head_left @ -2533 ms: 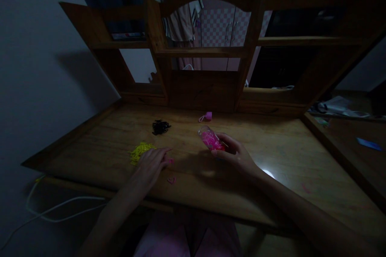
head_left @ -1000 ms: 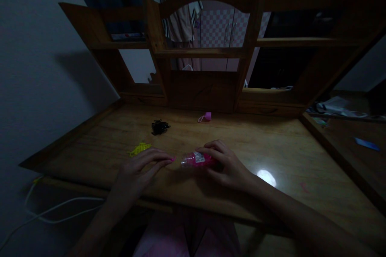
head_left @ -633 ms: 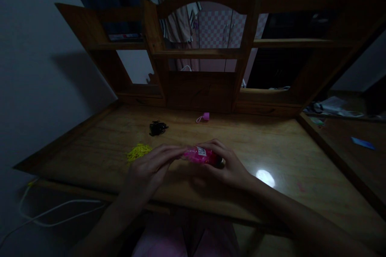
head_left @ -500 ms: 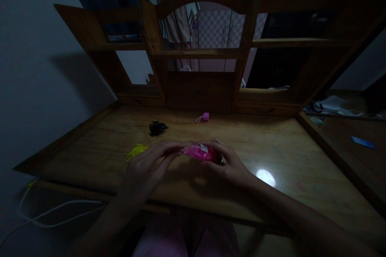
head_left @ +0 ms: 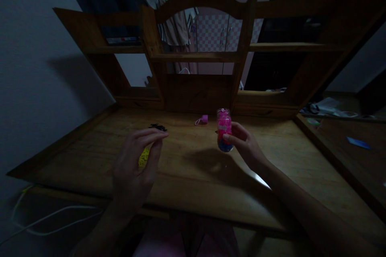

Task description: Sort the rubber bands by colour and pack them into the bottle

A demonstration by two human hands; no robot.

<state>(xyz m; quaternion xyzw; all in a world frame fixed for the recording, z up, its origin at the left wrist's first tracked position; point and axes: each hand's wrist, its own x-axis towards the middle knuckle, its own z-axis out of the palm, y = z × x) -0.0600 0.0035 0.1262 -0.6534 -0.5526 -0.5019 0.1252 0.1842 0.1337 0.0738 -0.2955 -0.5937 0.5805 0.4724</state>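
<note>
My right hand [head_left: 241,141] grips a clear bottle [head_left: 224,130] filled with small pink, red and blue pieces. The bottle is nearly upright above the desk, and its top is uncapped. My left hand [head_left: 137,160] is apart from it on the left, thumb and fingers spaced with nothing visible between them. Behind its fingers lies a pile of black loose strands [head_left: 158,127], partly covered by the hand. A bright yellow pile [head_left: 144,157] shows through the gap between thumb and fingers. Toward the back of the desk sits a pink cap with a loop [head_left: 204,119].
The wooden desk [head_left: 183,184] has a shelf unit [head_left: 199,56] rising along its back edge. A blue packet [head_left: 358,143] lies on a surface to the right. White cables [head_left: 57,211] hang at the lower left.
The bottle, earlier tilted between both hands, now stands nearly upright in my right hand, farther right and back. My left hand has let go of it and moved left.
</note>
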